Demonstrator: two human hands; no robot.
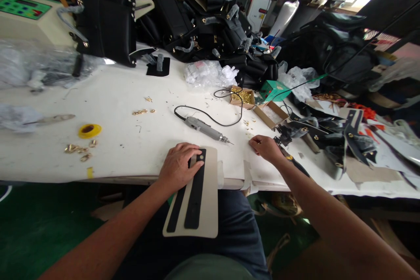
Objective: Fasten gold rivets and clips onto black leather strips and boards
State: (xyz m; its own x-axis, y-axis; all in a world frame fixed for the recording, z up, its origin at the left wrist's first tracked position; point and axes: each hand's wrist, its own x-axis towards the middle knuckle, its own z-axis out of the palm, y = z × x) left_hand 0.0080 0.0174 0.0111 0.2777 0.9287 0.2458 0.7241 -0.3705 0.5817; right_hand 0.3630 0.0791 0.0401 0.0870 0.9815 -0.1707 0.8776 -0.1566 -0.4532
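Observation:
My left hand [180,167] lies over the upper left of a beige panel [209,197] with two black straps [196,197], its thumb and fingers pressing beside a small round pale spot at the strap's top. The panel overhangs the table's front edge above my lap. At the right, my right hand [266,148] is low over the white tabletop, fingertips pinched together; a small gold glint shows at the fingers, but what they hold is unclear. Loose small gold pieces [248,126] lie just beyond it. A grey electric screwdriver [205,128] lies between the hands, bit pointing right.
A yellow tape roll [89,131] and gold fittings [77,149] lie at left. Behind are a box of gold parts [243,96], an open cardboard box [271,114], a green box [274,90] and black bags [105,22]. The screwdriver's cord [226,124] loops across the table.

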